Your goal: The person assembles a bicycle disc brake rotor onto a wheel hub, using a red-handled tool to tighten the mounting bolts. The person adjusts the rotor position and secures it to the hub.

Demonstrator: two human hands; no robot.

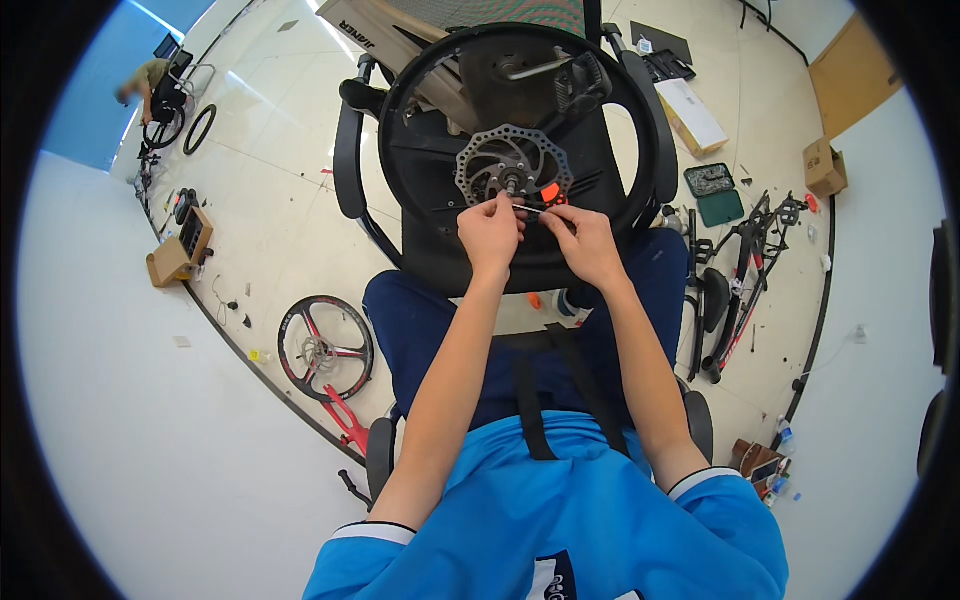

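Note:
In front of me a black bicycle wheel (652,140) lies flat on the seat of a black office chair (425,225). A silver brake disc (474,160) with a drilled, wavy rim faces up at its hub. My left hand (490,235) is closed, its fingertips pinched just below the hub; what they grip is largely hidden. My right hand (588,245) pinches a thin silver rod (528,209) that spans the gap between both hands. Beyond the fingertips lies an orange-and-black item (551,194), with thin black rods beside it. A pedal (582,85) on its crank rests over the wheel's far side.
A pale bicycle frame part (385,50) leans across the chair. Left on the floor are a three-spoke wheel (290,345) and an opened cardboard box (170,262). At right lie a black-and-red frame (745,280) and a green case (720,208). Another person (150,80) works far left.

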